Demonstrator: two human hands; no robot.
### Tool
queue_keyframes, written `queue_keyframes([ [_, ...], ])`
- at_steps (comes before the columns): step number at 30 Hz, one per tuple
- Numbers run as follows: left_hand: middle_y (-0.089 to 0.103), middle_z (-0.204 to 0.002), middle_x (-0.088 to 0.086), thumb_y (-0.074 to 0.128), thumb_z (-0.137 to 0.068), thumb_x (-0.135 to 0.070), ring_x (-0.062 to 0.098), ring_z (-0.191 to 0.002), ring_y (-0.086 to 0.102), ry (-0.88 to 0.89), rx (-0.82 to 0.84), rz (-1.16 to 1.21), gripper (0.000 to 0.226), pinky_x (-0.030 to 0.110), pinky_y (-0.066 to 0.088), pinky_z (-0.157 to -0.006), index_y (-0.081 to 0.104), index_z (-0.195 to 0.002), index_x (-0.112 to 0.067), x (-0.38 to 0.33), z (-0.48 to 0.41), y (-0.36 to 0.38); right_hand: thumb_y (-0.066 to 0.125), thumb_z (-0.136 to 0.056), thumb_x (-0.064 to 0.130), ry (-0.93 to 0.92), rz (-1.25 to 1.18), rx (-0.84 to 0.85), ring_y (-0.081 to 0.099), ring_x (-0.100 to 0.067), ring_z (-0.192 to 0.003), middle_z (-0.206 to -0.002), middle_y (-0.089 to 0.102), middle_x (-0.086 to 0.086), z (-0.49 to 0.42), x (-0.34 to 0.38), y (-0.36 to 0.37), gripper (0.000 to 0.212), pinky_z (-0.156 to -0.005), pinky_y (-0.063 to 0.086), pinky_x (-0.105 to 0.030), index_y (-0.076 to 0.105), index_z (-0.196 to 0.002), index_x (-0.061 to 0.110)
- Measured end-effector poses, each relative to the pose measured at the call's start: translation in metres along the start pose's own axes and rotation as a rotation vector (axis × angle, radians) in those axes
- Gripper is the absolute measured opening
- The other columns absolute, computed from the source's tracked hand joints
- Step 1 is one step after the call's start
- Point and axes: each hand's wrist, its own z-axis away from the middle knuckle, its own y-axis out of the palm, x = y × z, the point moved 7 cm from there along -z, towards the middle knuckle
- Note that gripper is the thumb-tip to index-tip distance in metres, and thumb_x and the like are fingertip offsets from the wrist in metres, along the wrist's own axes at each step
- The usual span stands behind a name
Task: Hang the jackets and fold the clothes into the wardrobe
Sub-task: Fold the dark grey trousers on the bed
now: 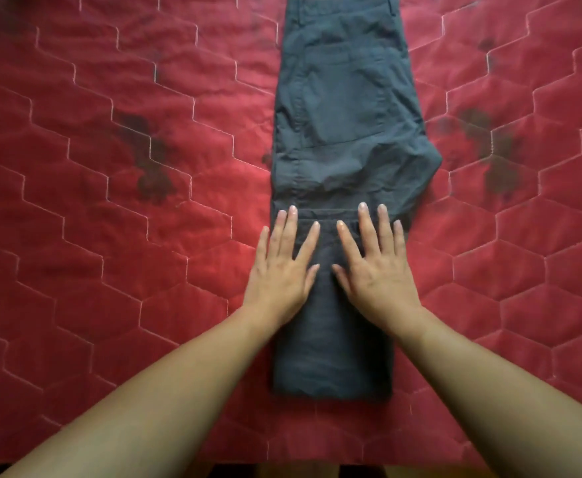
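Dark grey-blue trousers (344, 108) lie lengthwise on the red quilt, waistband at the far end and one leg laid over the other. The lower legs are folded back toward the seat, so a doubled layer sits near me. My left hand (282, 267) presses flat on the left side of that folded layer, its fingers spread and straight. My right hand (375, 263) presses flat on the right side the same way. The fingertips of both hands reach the hem edge of the folded part.
A red quilted bedspread (110, 201) with hexagon stitching and dark blotches covers the whole surface. Its near edge runs along the bottom of the view, with a dark floor strip (282, 472) below it.
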Motion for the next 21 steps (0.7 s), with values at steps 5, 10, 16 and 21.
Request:
queue_keyframes([
  [5, 0.001, -0.168, 0.018, 0.034, -0.097, -0.058, 0.032, -0.156, -0.001, 0.020, 0.006, -0.096, 0.072, 0.055, 0.010, -0.125, 0.020, -0.161, -0.027, 0.017, -0.020, 0.028, 0.027, -0.093, 0.075, 0.059, 0.056, 0.103, -0.007, -0.045, -0.154, -0.170, -0.002, -0.017, -0.029, -0.029, 0.040, 0.084, -0.123, 0.006, -0.062, 0.018, -0.162, 0.029],
  [10, 0.025, -0.163, 0.019, 0.039, -0.096, -0.048, 0.033, -0.153, 0.019, -0.017, -0.169, -0.049, 0.062, 0.056, 0.017, -0.123, 0.041, -0.153, -0.022, 0.003, -0.073, -0.012, 0.038, -0.096, 0.062, -0.014, 0.015, -0.063, 0.019, -0.046, -0.152, -0.165, 0.025, -0.019, -0.060, -0.030, -0.005, 0.071, -0.119, 0.020, -0.062, 0.041, -0.155, 0.023],
  [16, -0.001, -0.168, 0.018, 0.027, -0.098, -0.059, 0.032, -0.156, -0.002, 0.003, -0.085, -0.191, 0.072, 0.050, 0.006, -0.126, 0.013, -0.162, -0.028, 0.026, -0.169, -0.010, 0.021, -0.093, 0.078, 0.010, 0.127, 0.007, -0.006, -0.046, -0.154, -0.171, 0.000, -0.014, -0.168, -0.077, -0.005, 0.084, -0.121, 0.003, -0.065, 0.013, -0.163, 0.032],
  [21, 0.042, -0.149, 0.019, 0.040, -0.094, -0.050, 0.037, -0.145, 0.033, -0.049, -0.249, -0.159, 0.050, 0.050, 0.028, -0.115, 0.056, -0.135, -0.026, 0.024, -0.193, -0.036, 0.030, -0.094, 0.073, 0.055, 0.106, -0.041, 0.022, -0.043, -0.148, -0.163, 0.027, -0.013, -0.184, -0.083, -0.019, 0.072, -0.113, 0.021, -0.062, 0.033, -0.154, 0.034],
])
